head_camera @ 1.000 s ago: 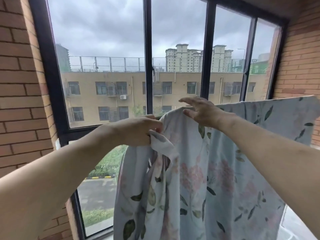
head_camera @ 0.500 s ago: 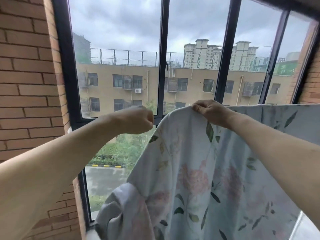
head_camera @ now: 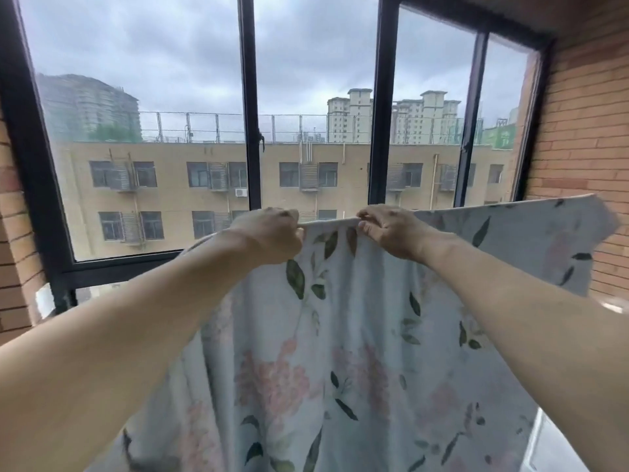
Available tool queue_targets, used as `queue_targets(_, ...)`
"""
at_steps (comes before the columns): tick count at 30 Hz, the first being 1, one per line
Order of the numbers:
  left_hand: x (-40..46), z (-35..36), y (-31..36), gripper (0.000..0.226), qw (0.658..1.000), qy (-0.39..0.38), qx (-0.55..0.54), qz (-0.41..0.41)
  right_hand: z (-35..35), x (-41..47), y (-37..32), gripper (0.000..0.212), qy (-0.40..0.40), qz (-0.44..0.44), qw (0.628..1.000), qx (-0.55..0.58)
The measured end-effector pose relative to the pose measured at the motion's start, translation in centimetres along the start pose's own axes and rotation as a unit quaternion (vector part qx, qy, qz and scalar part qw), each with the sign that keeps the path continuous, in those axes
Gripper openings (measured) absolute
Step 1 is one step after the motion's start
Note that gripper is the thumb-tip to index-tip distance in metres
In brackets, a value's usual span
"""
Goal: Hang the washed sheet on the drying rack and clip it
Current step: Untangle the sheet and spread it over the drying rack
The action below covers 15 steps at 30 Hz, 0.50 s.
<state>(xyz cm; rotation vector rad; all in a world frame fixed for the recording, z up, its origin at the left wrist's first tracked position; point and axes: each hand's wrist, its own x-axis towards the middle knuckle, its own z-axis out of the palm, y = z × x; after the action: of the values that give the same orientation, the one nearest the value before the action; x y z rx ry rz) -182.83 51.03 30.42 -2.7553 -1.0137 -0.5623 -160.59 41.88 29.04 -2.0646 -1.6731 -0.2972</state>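
A pale blue sheet (head_camera: pixel 343 352) printed with pink flowers and green leaves hangs in front of me, its top edge stretched level across the middle of the view. My left hand (head_camera: pixel 272 235) is closed on that top edge at the centre. My right hand (head_camera: pixel 391 229) pinches the same edge a short way to the right. The sheet's top runs on to the right, up to the brick wall, and seems to lie over a line or bar that the cloth hides. No clip is visible.
A black-framed window (head_camera: pixel 250 131) fills the wall ahead, with buildings outside. Brick walls close in on the left (head_camera: pixel 13 267) and on the right (head_camera: pixel 585 137). A pale ledge (head_camera: pixel 558 444) shows at the lower right.
My left hand has moved right and now grips the sheet's top edge beside my right hand. The bunched left part has been pulled up, so the edge is straight and taut.
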Motion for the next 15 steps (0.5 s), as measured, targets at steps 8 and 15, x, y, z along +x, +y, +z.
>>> queue_targets(8, 5.4, 2.6, 8.6, 0.028, 1.0, 0.004, 0.029, -0.006, -2.6, -2.6, 9.5, 0.055, -0.017, 0.033, 0.999, -0.025)
queue_targets(15, 11.0, 4.4, 15.1, 0.034, 1.0, 0.01, 0.021, -0.003, -4.5, -2.6, 16.0, 0.055, -0.003, 0.024, 1.0, -0.011)
